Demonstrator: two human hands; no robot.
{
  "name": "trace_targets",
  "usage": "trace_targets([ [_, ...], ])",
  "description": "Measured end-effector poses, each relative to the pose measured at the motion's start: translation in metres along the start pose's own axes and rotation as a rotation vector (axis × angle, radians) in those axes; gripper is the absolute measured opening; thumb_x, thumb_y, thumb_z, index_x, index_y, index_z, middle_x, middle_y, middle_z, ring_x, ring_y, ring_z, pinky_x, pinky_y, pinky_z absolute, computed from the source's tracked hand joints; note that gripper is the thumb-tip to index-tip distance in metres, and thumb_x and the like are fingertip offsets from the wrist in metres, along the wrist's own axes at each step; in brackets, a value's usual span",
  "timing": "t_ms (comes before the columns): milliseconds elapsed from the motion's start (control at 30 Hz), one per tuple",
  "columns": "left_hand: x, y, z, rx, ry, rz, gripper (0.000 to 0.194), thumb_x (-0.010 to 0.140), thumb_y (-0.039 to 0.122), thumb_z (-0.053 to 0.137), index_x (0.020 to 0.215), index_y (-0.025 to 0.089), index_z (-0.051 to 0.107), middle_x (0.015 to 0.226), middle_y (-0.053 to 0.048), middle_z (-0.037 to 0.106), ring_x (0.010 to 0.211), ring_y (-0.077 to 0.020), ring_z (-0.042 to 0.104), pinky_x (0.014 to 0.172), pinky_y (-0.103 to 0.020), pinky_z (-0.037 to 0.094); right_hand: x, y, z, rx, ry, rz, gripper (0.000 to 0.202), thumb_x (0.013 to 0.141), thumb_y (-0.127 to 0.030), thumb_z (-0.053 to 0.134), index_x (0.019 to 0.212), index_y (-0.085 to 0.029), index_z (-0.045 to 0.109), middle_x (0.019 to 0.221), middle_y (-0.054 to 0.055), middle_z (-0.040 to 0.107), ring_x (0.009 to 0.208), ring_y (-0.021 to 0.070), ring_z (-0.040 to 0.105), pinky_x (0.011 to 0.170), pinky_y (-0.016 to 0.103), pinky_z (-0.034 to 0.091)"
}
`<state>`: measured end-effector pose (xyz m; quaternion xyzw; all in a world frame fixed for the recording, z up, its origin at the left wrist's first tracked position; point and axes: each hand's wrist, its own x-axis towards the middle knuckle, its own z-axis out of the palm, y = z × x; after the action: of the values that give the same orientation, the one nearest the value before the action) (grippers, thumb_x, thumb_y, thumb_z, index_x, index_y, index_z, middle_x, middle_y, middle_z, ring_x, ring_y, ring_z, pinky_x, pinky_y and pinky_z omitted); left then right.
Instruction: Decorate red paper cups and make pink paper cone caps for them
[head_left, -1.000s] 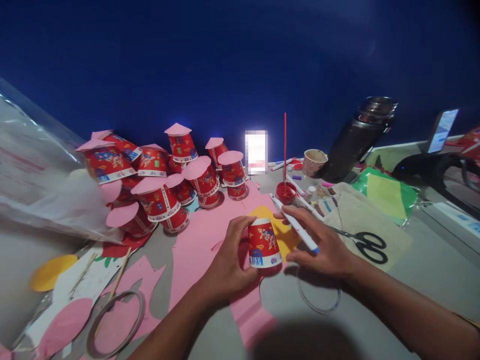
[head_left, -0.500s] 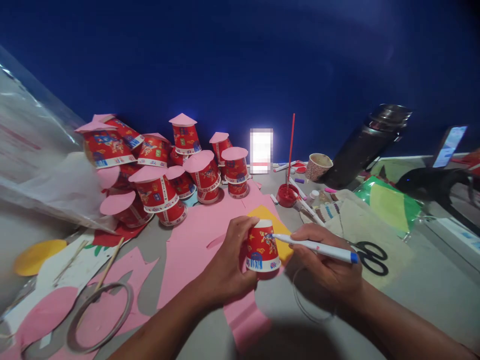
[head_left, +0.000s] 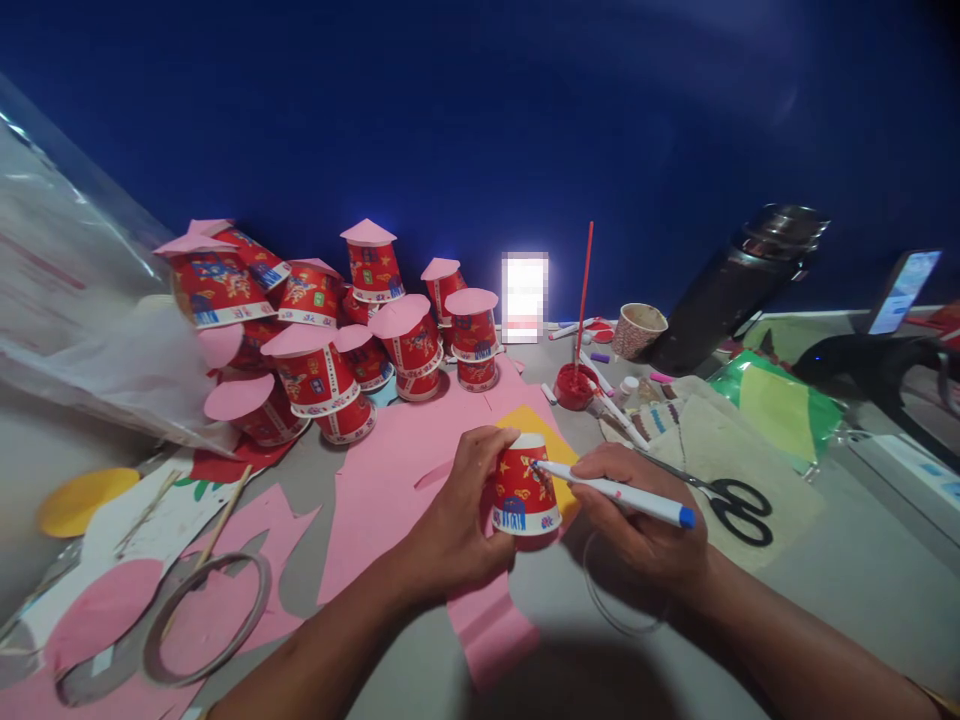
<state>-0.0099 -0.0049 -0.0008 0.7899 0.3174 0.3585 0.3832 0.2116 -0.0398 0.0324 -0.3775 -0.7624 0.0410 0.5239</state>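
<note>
A red patterned paper cup (head_left: 523,490) stands upside down at the middle, gripped at its left side by my left hand (head_left: 469,500). Blue marks show near its white rim and on its printed side. My right hand (head_left: 645,515) is closed around a white marker (head_left: 626,497) with a blue end, and the marker's tip touches the upper side of the cup. Under and behind the cup lie pink paper (head_left: 409,450) and a yellow-orange sheet (head_left: 551,430).
Red cups with pink cone tops (head_left: 311,370) crowd the left back. Black-handled scissors (head_left: 739,510) lie on the right, before a tilted black flask (head_left: 731,290). A red paint pot (head_left: 574,388) holds an upright stick. A tape ring (head_left: 206,620) rests at lower left.
The marker tip has shifted slightly left across the cup's side, and my right hand has moved left with it. My left hand keeps its hold on the cup.
</note>
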Motion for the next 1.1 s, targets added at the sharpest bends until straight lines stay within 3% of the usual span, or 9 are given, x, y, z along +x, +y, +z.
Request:
trace_targets([
  [300,-0.0014,-0.0006,0.0023,0.036,0.001,0.051,0.094,0.072,0.006,0.075,0.153,0.033,0.036,0.146,-0.012,0.041,0.140,-0.0331,0.046,0.119,-0.053,0.046,0.0002,0.0009,0.0009,-0.011,-0.017,-0.041,0.017,0.095,-0.009,0.062,0.105,-0.022,0.068,0.082,0.004,0.078,0.072,0.0200,0.074,0.068,0.032,0.063],
  [1100,-0.0031,0.0023,0.0015,0.083,-0.035,0.121,0.095,0.074,0.004,0.067,0.156,0.034,0.029,0.146,-0.013,0.037,0.142,-0.0348,0.042,0.119,-0.055,0.044,0.0023,0.0000,-0.0015,-0.030,-0.079,-0.064,0.015,0.098,-0.011,0.061,0.106,-0.022,0.068,0.084,0.006,0.079,0.075,0.0209,0.076,0.070,0.033,0.064],
])
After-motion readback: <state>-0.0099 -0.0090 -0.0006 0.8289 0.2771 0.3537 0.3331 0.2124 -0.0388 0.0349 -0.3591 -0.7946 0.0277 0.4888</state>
